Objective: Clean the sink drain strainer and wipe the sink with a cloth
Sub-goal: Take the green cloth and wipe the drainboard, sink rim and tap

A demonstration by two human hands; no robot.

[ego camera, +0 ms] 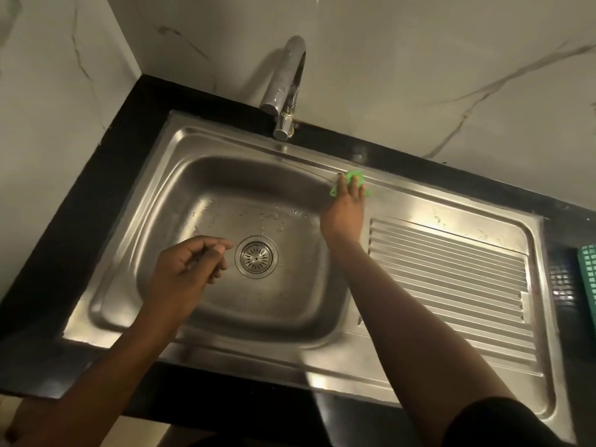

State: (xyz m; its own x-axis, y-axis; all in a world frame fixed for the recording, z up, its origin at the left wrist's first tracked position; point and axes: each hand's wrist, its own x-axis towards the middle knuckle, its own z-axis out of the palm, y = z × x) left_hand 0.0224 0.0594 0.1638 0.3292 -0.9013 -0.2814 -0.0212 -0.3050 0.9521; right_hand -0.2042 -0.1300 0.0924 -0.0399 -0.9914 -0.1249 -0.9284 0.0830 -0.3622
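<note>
A stainless steel sink (193,175) fills the middle of the view, with water drops on its basin floor. The round drain strainer (257,257) sits in its hole at the basin's centre. My right hand (346,208) presses a green cloth (354,175) flat on the sink's back rim, at the basin's far right corner. My left hand (190,266) hovers over the basin just left of the strainer, fingers loosely curled with nothing in them.
A chrome tap (287,88) stands behind the basin, spout over the back rim. A ribbed draining board (451,279) lies to the right. A green plastic basket (588,279) shows at the right edge on the black counter (80,204).
</note>
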